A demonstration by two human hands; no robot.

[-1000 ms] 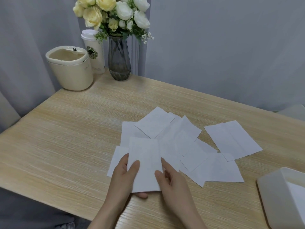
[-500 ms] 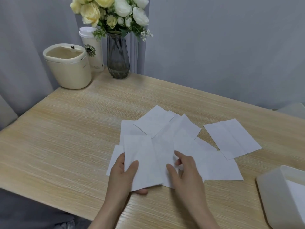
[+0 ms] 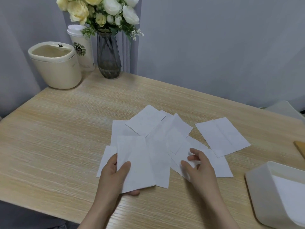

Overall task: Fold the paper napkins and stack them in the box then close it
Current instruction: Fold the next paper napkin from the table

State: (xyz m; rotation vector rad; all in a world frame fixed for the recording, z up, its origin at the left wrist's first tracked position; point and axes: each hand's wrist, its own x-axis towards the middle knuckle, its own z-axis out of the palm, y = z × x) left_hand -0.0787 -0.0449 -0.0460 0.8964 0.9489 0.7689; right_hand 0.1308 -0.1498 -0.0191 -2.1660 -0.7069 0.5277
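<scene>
The wooden table (image 3: 66, 129) fills most of the view, its grain running left to right. Grey curtains (image 3: 214, 47) hang behind it. At the right edge of the frame stands the box (image 3: 257, 192), white, with rounded corners and its top uncovered; a white sheet lies inside against its far wall (the box is cut off by the frame border, so its full outline cannot be told). A thin brown object (image 3: 299, 147) lies just beyond the box at the table's right edge.

At the far left corner of the table stand three items close together: a cream desktop bin (image 3: 56, 70), a white lidded cup (image 3: 82, 50) with a round green logo behind it, and a dark glass vase (image 3: 109, 58) holding yellow and white flowers (image 3: 102, 12).

The paper napkins (image 3: 158, 134) lie spread flat and overlapping at the centre of the table, all white. One separate napkin (image 3: 221, 136) lies apart to the right, with a fold line visible along its length.

The left hand (image 3: 113, 177) grasps the nearest napkin (image 3: 137, 164): the thumb presses on top of it and the fingers curl beneath its lower edge, one fingertip showing below the sheet. The right hand (image 3: 199, 167) sits over the right part of the pile, fingers loosely bent and apart, fingertips at the surface of a napkin; no sheet is pinched
</scene>
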